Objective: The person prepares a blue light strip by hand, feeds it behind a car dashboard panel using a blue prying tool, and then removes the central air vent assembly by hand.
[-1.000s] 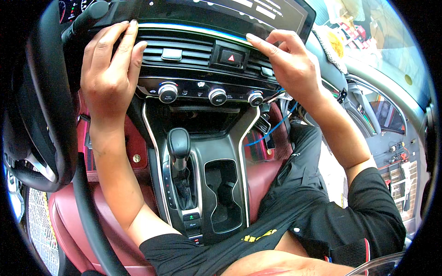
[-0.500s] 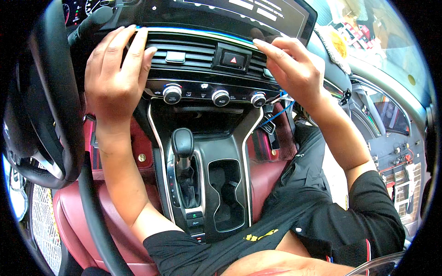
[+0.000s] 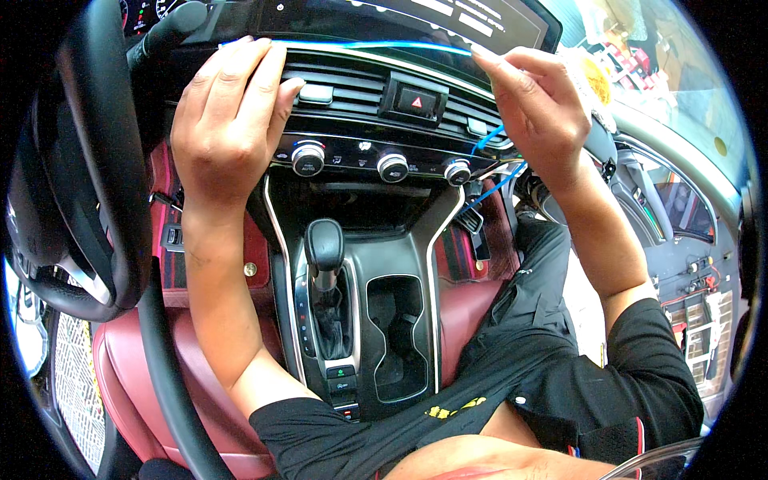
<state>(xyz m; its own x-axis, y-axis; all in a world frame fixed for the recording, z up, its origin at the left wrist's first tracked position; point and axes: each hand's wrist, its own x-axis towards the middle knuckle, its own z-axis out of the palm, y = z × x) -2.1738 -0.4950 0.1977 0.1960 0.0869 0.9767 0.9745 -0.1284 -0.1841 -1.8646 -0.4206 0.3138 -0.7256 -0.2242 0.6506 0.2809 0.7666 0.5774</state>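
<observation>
Pinching with thumb and finger, my right grip (image 3: 544,104) holds one blue strip (image 3: 400,43) along the screen's (image 3: 404,20) lower edge, while my left grip (image 3: 228,120) meets it with thumb spread away. I judge it light and bendy, best held at two well-parted points. Below the screen I count three knobs (image 3: 393,167), two vent tabs (image 3: 316,94), one hazard button (image 3: 417,102).

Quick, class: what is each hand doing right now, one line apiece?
Left hand: open, fingers extended at the blue strip, thumb apart.
Right hand: closed, fingers pinching the blue strip.
</observation>
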